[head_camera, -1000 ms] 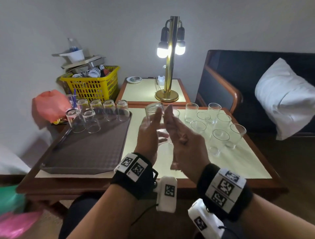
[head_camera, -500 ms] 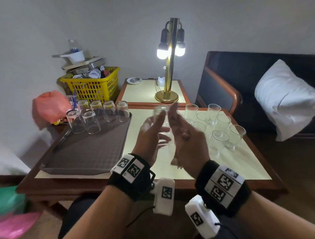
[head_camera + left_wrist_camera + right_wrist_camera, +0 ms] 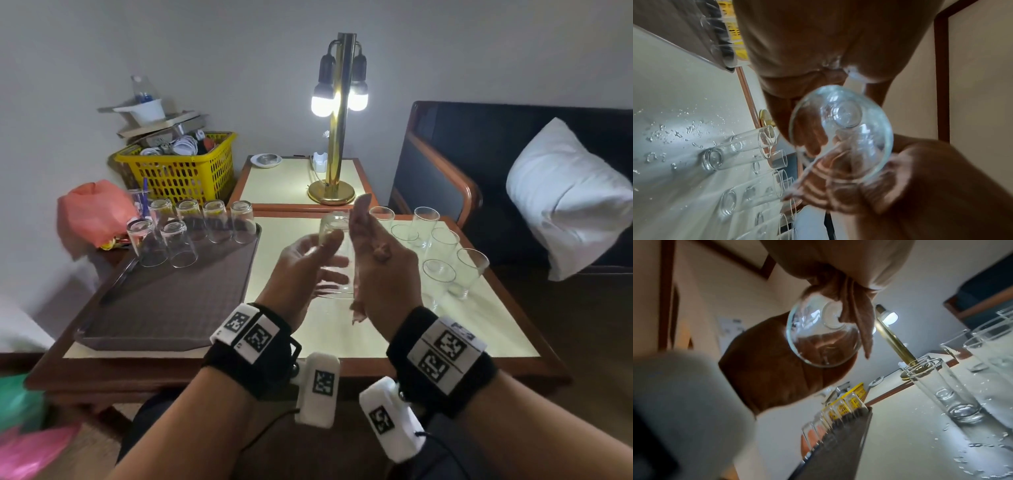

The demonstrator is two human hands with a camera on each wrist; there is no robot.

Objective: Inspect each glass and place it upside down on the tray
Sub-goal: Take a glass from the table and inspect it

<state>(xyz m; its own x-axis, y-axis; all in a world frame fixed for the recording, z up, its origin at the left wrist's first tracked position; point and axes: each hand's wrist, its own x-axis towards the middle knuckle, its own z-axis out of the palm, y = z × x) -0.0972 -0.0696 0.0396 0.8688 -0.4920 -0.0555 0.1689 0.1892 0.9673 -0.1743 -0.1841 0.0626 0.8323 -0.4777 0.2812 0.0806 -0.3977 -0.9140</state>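
- Head view: the left hand [image 3: 301, 263] is curling its fingers and thumb round the held glass [image 3: 337, 257], which is sitting base-up over the worktop [image 3: 284, 240], well short of the tray [image 3: 164, 308]. The right hand [image 3: 380, 260] is lying flat along the glass's other side, fingers straight. Seven glasses are standing upside down at the tray's far end [image 3: 191, 229]; six or seven more are waiting upright on the worktop's right side [image 3: 442, 250], some hidden behind the hands.
- Left wrist view: the glass [image 3: 840, 138] is showing its open mouth, fingers [image 3: 812, 139] visible through the wall. Water drops [image 3: 674, 134] are dotting the worktop, so the glass is probably wet; I judge it could be slipping out of such a light hold.
- Right wrist view: the glass [image 3: 822, 335] is hanging above the tray's near corner [image 3: 849, 426]. Swinging it leftward low could be knocking the inverted row; one upright glass [image 3: 941, 389] is standing just beside the right arm's path.
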